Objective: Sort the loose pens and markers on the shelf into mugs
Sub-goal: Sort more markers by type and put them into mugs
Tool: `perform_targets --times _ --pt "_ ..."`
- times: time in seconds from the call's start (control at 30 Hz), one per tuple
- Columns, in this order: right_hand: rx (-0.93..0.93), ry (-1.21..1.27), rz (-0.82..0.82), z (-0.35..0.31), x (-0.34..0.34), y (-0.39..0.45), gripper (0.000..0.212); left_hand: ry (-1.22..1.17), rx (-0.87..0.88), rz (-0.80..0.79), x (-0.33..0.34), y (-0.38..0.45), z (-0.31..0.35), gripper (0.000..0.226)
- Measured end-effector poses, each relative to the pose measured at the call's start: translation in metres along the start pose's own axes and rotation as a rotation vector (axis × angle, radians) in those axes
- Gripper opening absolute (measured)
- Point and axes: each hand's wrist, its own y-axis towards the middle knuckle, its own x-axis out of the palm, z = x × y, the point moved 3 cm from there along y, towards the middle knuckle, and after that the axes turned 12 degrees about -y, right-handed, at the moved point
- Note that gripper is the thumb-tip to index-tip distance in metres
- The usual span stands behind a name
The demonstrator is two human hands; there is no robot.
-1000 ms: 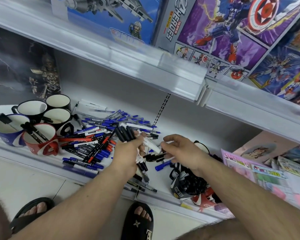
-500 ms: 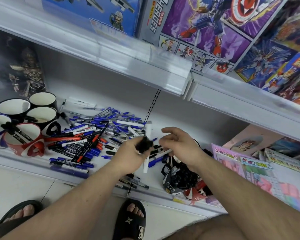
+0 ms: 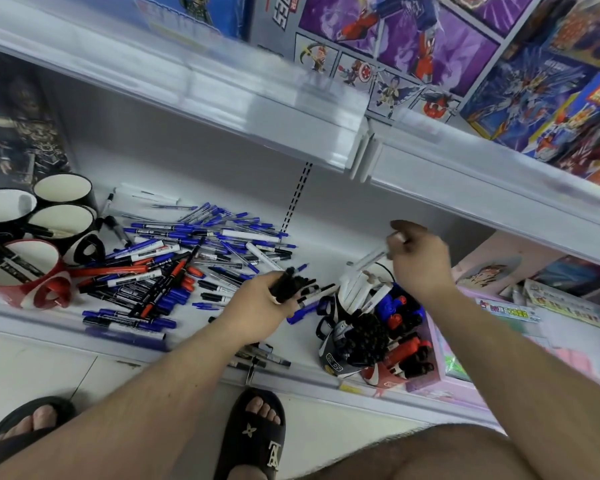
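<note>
Partly done, by the look of things: several mugs (image 3: 355,332) at right already packed with markers, yet a big loose pile of pens (image 3: 187,258) left on the shelf (image 3: 312,344), plus nearly empty mugs at left (image 3: 21,271) (only 1 or 2 markers inside). Left hand (image 3: 262,306) clenched around a bundle of black markers (image 3: 291,282) beside the pile. Right hand (image 3: 418,261) pinching a white marker (image 3: 371,259), angled down over the full mugs.
</note>
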Motion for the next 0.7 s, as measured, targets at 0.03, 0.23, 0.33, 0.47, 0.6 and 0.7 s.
perform_targets --times 0.03,0.23,0.33,0.47,0.6,0.7 --pt "-0.008 -0.082 0.017 0.01 -0.004 0.007 0.034 -0.099 -0.043 0.025 0.002 0.0 0.0 0.017" --pt "-0.01 -0.227 -0.136 0.035 0.028 0.023 0.04 -0.291 -0.122 0.074 0.012 0.001 -0.004 0.015" --pt "-0.005 -0.339 -0.234 0.045 0.057 0.022 0.039 -0.309 -0.142 0.064 0.01 0.004 -0.006 0.012" --pt "-0.063 -0.628 -0.381 0.059 0.095 0.021 0.042 -0.344 -0.173 0.023 0.003 0.006 -0.01 0.012" --pt "-0.123 -0.886 -0.597 0.07 0.125 0.014 0.059 -0.546 -0.198 0.016 -0.003 0.005 -0.01 0.024" --pt "-0.122 -0.902 -0.604 0.058 0.122 0.017 0.067 -0.684 -0.231 -0.012 -0.006 0.003 -0.007 0.037"
